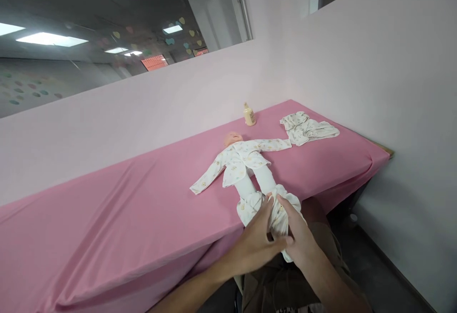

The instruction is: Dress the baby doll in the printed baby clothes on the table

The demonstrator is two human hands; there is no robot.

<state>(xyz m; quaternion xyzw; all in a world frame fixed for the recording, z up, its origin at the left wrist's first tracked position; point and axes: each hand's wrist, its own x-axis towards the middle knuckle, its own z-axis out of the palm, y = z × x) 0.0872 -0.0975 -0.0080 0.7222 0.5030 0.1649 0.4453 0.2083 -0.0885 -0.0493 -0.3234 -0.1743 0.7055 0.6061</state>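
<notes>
A baby doll (234, 137) lies on its back on the pink-covered table, dressed in a white printed jacket (237, 158) with its sleeves spread and its front parted. Its legs (264, 178), white, point toward me. Printed baby pants (250, 207) are bunched around the lower legs, partly hanging past the table edge. My left hand (262, 234) is closed on the pants cloth, its thumb and fingers around one leg. My right hand (298, 229) grips the same leg from the other side. The doll's feet are hidden by cloth and hands.
A cream pump bottle (249, 115) stands near the wall beyond the doll's head. Another piece of printed white clothing (309, 128) lies crumpled at the right. The pink tablecloth (143, 222) hangs over the front edge. White walls border the back and right.
</notes>
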